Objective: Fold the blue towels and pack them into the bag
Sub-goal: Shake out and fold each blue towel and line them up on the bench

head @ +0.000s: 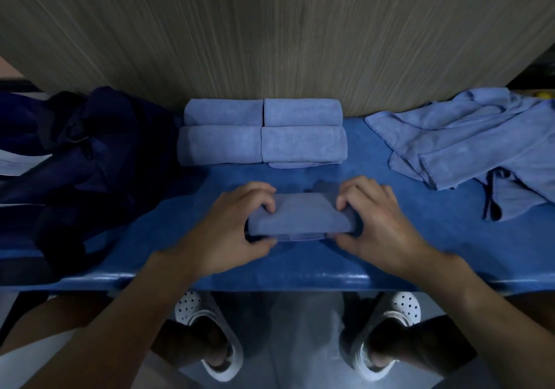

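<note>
Folded towel (pixel 300 219) at table (pixel 390 256) centre, left hand (pixel 228 232) gripping its 9 o'clock end, right hand (pixel 378 226) gripping 3 o'clock end, four folded towels (pixel 262 131) at 12 o'clock, dark bag (pixel 90 160) at 9 o'clock, unfolded towels (pixel 468 136) at 2 o'clock

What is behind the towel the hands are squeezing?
Four folded towels, two rows of two, lie on the blue table against a wood-grain wall. What lies beneath them is covered.

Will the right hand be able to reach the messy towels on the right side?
Probably yes. The blue table between the right hand and the messy towels lies bare, so nothing blocks the way. But that hand grips the folded towel with the left hand, so it must let go first.
</note>
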{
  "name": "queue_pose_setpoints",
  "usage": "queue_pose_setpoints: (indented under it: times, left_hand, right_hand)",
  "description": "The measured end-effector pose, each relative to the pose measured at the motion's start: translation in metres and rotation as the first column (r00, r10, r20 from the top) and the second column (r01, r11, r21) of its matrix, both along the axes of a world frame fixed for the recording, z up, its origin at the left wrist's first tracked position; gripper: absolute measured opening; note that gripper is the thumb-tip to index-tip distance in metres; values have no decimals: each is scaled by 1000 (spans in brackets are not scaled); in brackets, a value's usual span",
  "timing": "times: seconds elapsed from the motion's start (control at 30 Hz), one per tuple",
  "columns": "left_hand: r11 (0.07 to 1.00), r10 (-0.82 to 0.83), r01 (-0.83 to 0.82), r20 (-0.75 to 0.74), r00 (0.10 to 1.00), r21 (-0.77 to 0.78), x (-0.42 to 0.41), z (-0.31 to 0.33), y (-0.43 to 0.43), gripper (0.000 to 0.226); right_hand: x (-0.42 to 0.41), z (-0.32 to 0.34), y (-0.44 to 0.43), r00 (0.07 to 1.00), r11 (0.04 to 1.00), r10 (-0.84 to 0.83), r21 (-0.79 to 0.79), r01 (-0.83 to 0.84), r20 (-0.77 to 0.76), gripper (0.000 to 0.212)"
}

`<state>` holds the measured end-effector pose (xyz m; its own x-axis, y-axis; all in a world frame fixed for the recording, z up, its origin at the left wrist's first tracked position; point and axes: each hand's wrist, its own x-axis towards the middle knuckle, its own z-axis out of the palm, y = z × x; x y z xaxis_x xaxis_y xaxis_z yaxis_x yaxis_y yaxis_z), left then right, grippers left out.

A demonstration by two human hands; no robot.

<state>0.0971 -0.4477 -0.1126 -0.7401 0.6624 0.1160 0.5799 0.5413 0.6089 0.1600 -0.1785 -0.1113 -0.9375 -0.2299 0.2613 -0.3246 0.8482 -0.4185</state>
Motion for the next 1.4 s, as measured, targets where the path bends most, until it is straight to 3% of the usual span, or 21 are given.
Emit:
queue_pose_setpoints:
  times: [0.1,0.17,0.23,0.37,0.47,0.6,0.73,0.83,0.93,1.03,1.27,1.4]
  left_hand:
    - [999,27,-27,-4,1000,-20,9,-1,1,27]
    - [999,55,-54,18,998,-5,13,-2,3,18]
    - [996,89,-91,90,992,20,17,-2,4,17]
    - [972,235,-232,186,954,-41,21,4,8,52]
    - [954,291,-275,153,944,-121,22,5,10,72]
    - [940,337,-334,314,887,-66,20,0,7,73]
    - [945,293,-324,339,894,38,19,-2,7,72]
    - [937,264,-325,348,899,128,17,0,5,66]
    - [895,268,-368,357,895,252,5,9,1,63]
    - [832,333,-438,324,885,340,-23,31,-5,62]
    - [814,408,-502,328,852,292,-103,75,-30,60]
    - [777,465,-583,409,785,238,-130,73,-35,48]
  right_hand:
    - [10,1,-4,1000,998,8,-64,-9,-19,35]
    - [14,0,-8,998,977,-67,-201,66,1,28]
    - [15,-3,-10,981,953,-165,-238,186,104,28]
    - [18,-1,-7,897,948,-248,-98,302,365,79]
    - [20,5,-9,887,951,-224,-107,289,405,85]
    - [18,5,-8,853,941,-225,-123,316,470,71]
    - [16,-1,-6,851,923,-217,-185,339,478,47]
    - [11,0,-10,840,888,-169,-290,356,515,46]
    - [-6,10,-21,865,769,-68,-526,363,497,41]
    - [-36,31,-36,897,689,-100,-620,375,431,31]
    - [-134,62,-68,876,753,-224,-494,434,427,52]
    - [-172,55,-81,860,801,-248,-405,440,445,67]
